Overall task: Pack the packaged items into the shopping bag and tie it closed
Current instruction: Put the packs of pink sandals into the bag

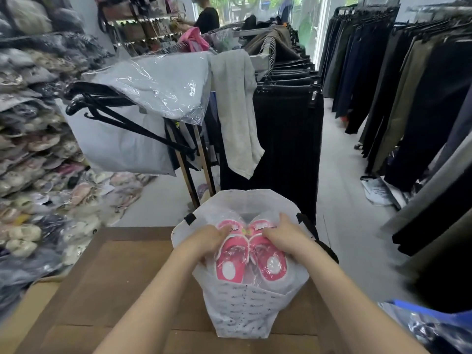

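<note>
A white shopping bag (242, 312) with small printed text and black handles stands open on the brown table (115, 277). A pair of pink slippers in clear plastic wrap (251, 259) lies in its mouth, soles up. My left hand (209, 238) grips the left side of the package. On the right side, my right hand (286, 236) holds the same package. Both hands reach inside the bag's opening. Whatever lies under the slippers is hidden.
A rack of dark trousers (286, 118) stands just behind the bag, with a grey cloth (237, 108) and a plastic-wrapped garment (158, 80) draped over it. Stacks of packaged slippers (38, 162) fill the left. More clothes (421, 98) hang on the right. A person (207, 14) stands far back.
</note>
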